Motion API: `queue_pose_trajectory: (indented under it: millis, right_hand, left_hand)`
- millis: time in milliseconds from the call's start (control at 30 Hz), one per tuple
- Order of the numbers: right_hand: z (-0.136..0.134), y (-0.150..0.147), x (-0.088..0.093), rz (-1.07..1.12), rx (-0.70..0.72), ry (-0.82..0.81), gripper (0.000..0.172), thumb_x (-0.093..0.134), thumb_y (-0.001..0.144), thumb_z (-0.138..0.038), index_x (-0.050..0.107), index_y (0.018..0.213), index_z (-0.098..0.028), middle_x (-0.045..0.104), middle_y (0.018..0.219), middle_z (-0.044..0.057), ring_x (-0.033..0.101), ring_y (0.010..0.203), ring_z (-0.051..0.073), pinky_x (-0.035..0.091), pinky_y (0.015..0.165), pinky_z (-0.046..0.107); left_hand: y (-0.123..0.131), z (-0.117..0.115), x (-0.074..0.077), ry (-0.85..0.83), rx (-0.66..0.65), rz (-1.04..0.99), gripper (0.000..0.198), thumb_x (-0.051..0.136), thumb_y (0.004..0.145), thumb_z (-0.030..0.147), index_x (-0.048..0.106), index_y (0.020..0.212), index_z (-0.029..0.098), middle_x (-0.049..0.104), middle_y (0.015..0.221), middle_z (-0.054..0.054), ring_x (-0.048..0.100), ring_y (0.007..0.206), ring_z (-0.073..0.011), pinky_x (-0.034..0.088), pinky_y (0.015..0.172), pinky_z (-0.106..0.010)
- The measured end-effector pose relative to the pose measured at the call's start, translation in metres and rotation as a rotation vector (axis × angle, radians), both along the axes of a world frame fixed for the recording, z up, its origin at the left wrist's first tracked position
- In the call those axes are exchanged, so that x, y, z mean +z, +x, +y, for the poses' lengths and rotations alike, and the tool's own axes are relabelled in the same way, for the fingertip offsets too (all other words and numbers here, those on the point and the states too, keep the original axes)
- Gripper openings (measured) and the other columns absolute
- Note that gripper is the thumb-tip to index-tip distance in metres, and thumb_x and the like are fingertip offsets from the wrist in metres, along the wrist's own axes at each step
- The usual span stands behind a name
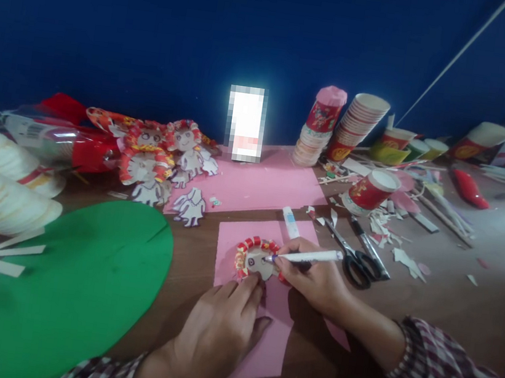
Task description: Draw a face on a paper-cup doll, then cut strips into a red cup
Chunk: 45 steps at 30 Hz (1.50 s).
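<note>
My right hand (313, 274) is closed round a white marker pen (311, 256), its purple tip over a paper doll face (257, 265) with a drawn eye. Red and yellow curled paper-cup strips (240, 258) ring this face like hair. My left hand (230, 307) lies with its fingertips on the lower edge of the face, holding it down, the thumb apart. Both hands are over a pink paper sheet (262, 361). Beyond my right hand lie black-handled scissors (354, 261) and a dark pen-shaped tool (368, 244). Fingers partly hide the face.
Finished-looking paper dolls (146, 150) and cut-out doll bodies (190, 207) lie at left, near a green oval sheet (81, 290). Stacked paper cups (356, 128) stand at the back; a single cup (373, 191) and paper scraps (384, 228) lie right. A bright, pixelated screen (245, 123) stands centre.
</note>
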State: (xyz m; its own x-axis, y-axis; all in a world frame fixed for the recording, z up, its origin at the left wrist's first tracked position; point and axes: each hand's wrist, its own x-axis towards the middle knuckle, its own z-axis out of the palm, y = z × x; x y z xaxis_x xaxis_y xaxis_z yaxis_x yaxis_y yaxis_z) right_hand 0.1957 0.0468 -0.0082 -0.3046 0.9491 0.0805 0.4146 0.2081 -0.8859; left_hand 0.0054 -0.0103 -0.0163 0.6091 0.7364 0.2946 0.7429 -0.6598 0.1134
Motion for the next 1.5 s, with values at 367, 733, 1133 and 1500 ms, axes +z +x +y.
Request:
queue_pose_trajectory:
  millis: [367,733,1133,1500]
  right_hand:
    - [0.0004,0.0003,-0.0018,-0.024,0.016,0.003,0.004,0.054,0.083,-0.020,0.055,0.080,-0.017,0.056,0.065,-0.002,0.050,0.056,0.010,0.040,0.052,0.022]
    - [0.0017,-0.0003,0.0004,-0.072,0.020,0.017,0.004,0.054,0.081,-0.019,0.056,0.079,-0.017,0.057,0.067,0.000,0.050,0.058,0.010,0.040,0.052,0.022]
    - [0.0020,0.0004,-0.0026,-0.081,0.029,0.042,0.006,0.054,0.083,-0.020,0.056,0.080,-0.017,0.058,0.066,-0.001,0.049,0.057,0.010,0.039,0.052,0.022]
    - [0.0014,-0.0015,-0.0004,-0.077,0.003,0.043,0.004,0.054,0.081,-0.018,0.057,0.078,-0.016,0.057,0.063,-0.002,0.048,0.054,0.009,0.039,0.051,0.021]
  left_hand:
    - [0.0006,-0.0007,0.0000,0.007,0.015,-0.007,0.036,0.048,0.087,0.035,0.063,0.105,0.008,0.066,0.108,-0.015,0.065,0.078,-0.0240,0.058,0.062,-0.037]
    - [0.0008,0.0001,0.0006,0.025,0.017,-0.011,0.036,0.047,0.088,0.036,0.064,0.104,0.008,0.066,0.109,-0.015,0.065,0.077,-0.0234,0.058,0.060,-0.037]
    - [0.0007,0.0011,-0.0004,0.028,0.001,-0.019,0.035,0.050,0.086,0.033,0.064,0.104,0.007,0.066,0.110,-0.016,0.065,0.075,-0.0240,0.058,0.059,-0.038]
    - [0.0002,0.0006,-0.0005,0.030,0.000,0.009,0.037,0.048,0.087,0.035,0.063,0.106,0.007,0.066,0.109,-0.016,0.066,0.077,-0.0246,0.059,0.061,-0.039]
